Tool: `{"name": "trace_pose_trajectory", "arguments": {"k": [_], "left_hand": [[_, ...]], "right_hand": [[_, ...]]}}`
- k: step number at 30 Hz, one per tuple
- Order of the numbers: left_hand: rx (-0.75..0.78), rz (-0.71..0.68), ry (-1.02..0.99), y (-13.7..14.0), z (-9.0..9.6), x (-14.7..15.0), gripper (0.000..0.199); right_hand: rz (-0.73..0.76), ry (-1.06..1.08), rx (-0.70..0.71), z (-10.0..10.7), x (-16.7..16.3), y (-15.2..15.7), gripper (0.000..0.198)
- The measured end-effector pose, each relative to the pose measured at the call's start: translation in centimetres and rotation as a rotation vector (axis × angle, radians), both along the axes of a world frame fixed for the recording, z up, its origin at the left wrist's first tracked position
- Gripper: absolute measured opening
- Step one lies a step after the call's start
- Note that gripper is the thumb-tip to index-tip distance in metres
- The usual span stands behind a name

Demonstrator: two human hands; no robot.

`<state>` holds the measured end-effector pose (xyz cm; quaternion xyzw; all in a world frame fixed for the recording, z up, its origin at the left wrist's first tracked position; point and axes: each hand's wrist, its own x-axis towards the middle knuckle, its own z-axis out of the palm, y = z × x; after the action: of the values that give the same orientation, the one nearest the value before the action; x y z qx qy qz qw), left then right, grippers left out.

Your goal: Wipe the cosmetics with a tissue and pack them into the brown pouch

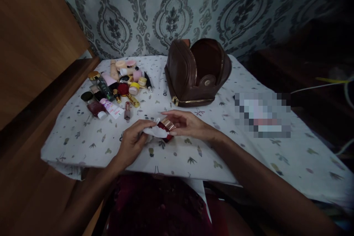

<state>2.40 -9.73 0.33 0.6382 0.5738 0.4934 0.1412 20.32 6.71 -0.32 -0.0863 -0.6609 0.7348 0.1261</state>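
In the head view, near the front middle of the table, my right hand (190,125) grips a small dark red container with a shiny gold part (167,123). A crumpled white cloth or tissue (156,131) is pinched in the fingers of my left hand (132,143) and pressed against the container's left side. The cloth hides part of the container, so its exact kind is unclear. Closest to my left hand stands a small mauve bottle with a shiny cap (127,111). Behind my hands sits an unzipped brown toiletry bag (179,75).
At the back left lie several cosmetics, among them a dark-capped jar (92,105), a white and purple tube (112,108) and a yellow-lidded pot (134,88). A pixelated flat object (261,114) is on the right. The white patterned tablecloth (177,158) hangs over the front edge.
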Motion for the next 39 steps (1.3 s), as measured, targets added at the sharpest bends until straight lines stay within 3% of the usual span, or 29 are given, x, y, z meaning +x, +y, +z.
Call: {"name": "trace_pose_trajectory", "arguments": {"k": [8, 15, 19, 25, 34, 39], "left_hand": [[0.07, 0.006, 0.088, -0.7, 0.7, 0.3, 0.032], [0.207, -0.023, 0.337, -0.8, 0.7, 1.5, 0.043], [0.206, -0.036, 0.362, -0.7, 0.6, 1.8, 0.044], [0.145, -0.025, 0.251, -0.5, 0.9, 1.6, 0.044], [-0.188, 0.062, -0.032, 0.7, -0.6, 0.0, 0.033], [-0.233, 0.057, -0.17, 0.9, -0.6, -0.2, 0.029]], "right_hand": [[-0.114, 0.12, 0.142, -0.6, -0.7, -0.4, 0.052], [0.009, 0.065, 0.039, -0.2, -0.3, 0.2, 0.053], [-0.054, 0.022, 0.149, -0.2, -0.2, 0.5, 0.06], [0.011, 0.013, 0.143, 0.3, 0.1, 1.0, 0.055], [0.067, 0.005, 0.085, 0.4, 0.6, 1.4, 0.052], [0.046, -0.009, 0.127, -0.1, 0.5, 1.1, 0.058]]}}
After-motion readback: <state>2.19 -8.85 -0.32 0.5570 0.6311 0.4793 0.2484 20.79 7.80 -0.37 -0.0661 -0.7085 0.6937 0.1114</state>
